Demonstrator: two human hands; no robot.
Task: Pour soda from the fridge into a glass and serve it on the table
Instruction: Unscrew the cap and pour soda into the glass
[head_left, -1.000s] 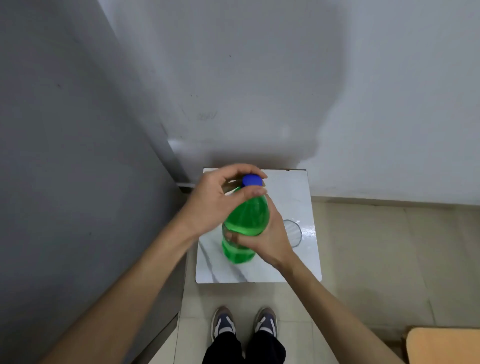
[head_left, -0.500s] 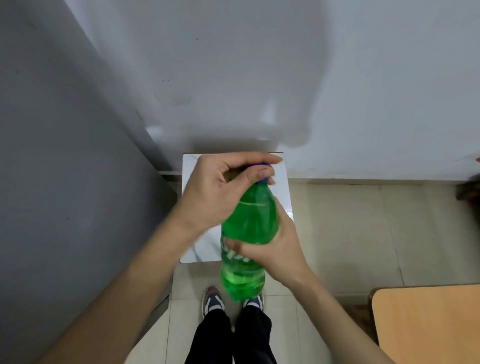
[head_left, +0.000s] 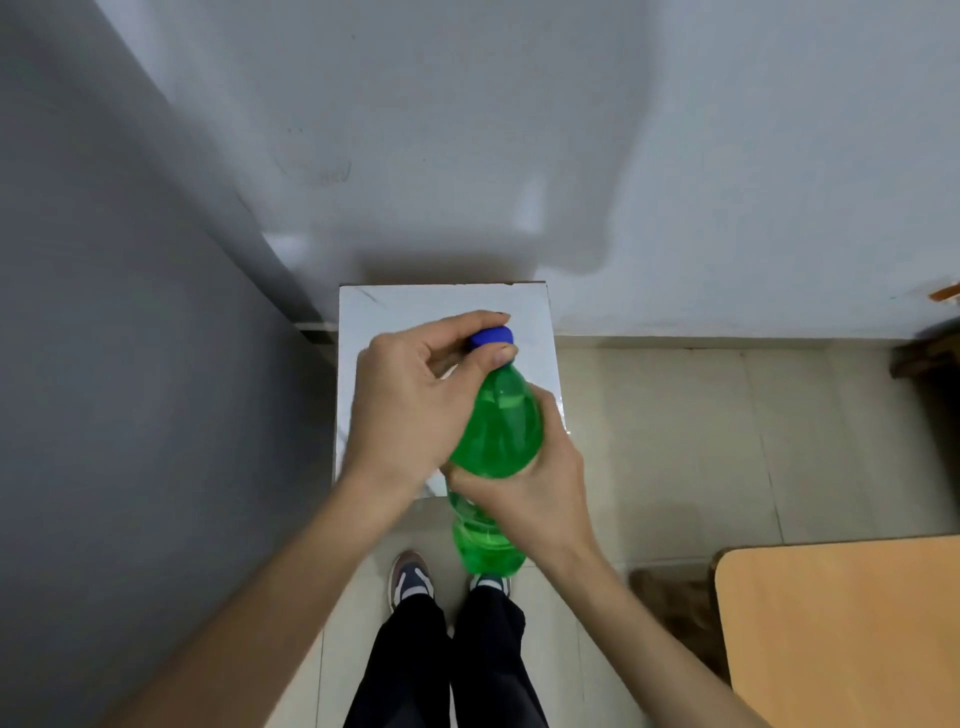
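A green soda bottle (head_left: 500, 431) with a blue cap (head_left: 491, 336) is held in the air in front of me, tilted slightly, above a small white marble-topped stand (head_left: 441, 312). My right hand (head_left: 530, 483) wraps around the bottle's middle from the right. My left hand (head_left: 415, 400) comes from the left, with thumb and fingers pinched around the blue cap. The glass is hidden behind my hands and the bottle.
The grey fridge side (head_left: 130, 415) fills the left. A white wall (head_left: 571, 156) stands behind the stand. A wooden table corner (head_left: 841, 634) is at the lower right. My feet (head_left: 410, 577) stand on the tiled floor (head_left: 701, 441) below the stand.
The bottle has risen towards me and now hides the glass seen one second ago. My left fingers stay on the cap and have shifted around it. The view swung right, showing the wooden table.
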